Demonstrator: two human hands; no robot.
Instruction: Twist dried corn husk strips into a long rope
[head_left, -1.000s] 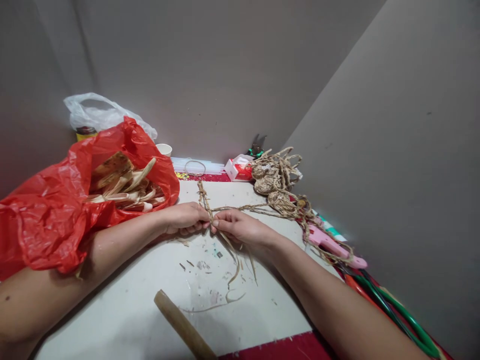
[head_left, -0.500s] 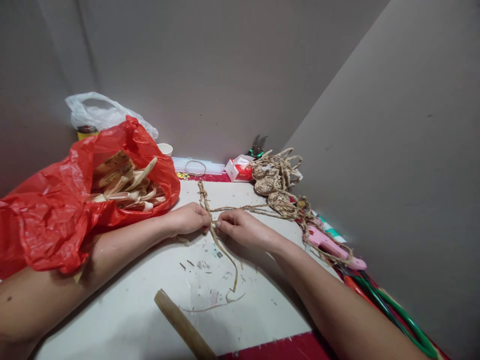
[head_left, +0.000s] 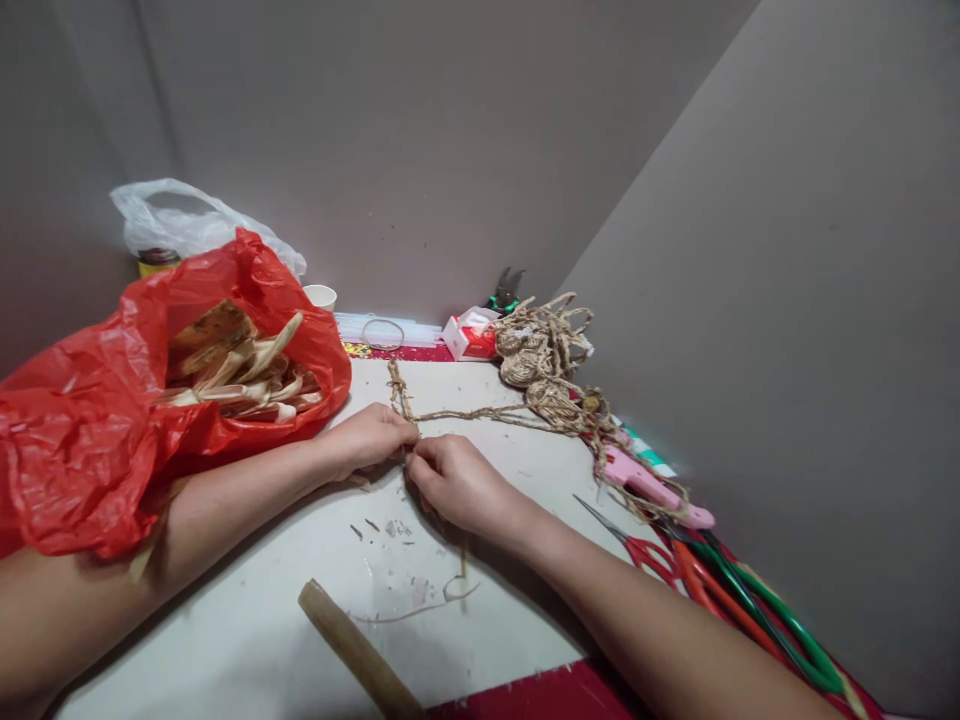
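My left hand (head_left: 373, 437) is closed, its fingers pinching a knotted tan fibre cord (head_left: 399, 388) at its near end. Right beside it, my right hand (head_left: 459, 482) is also closed, thumb and fingers together around the strand below the cord; the exact grip is hidden. From there a twisted cord (head_left: 469, 414) runs right across the white board (head_left: 517, 590) to coiled bundles of cord (head_left: 551, 400). A thin strand end (head_left: 463, 560) hangs out below my right hand.
A red plastic bag (head_left: 82, 420) of dried husks (head_left: 247, 370) stands at left, over my forearm. Along the right edge lie red-handled scissors (head_left: 649, 555), a pink tool (head_left: 652, 485) and green-handled tools (head_left: 802, 640). A brown stick (head_left: 356, 645) lies in front.
My right hand has shifted left and down, closing over the strand that hung free. The view has turned slightly, and the scissors now show beside my right arm.
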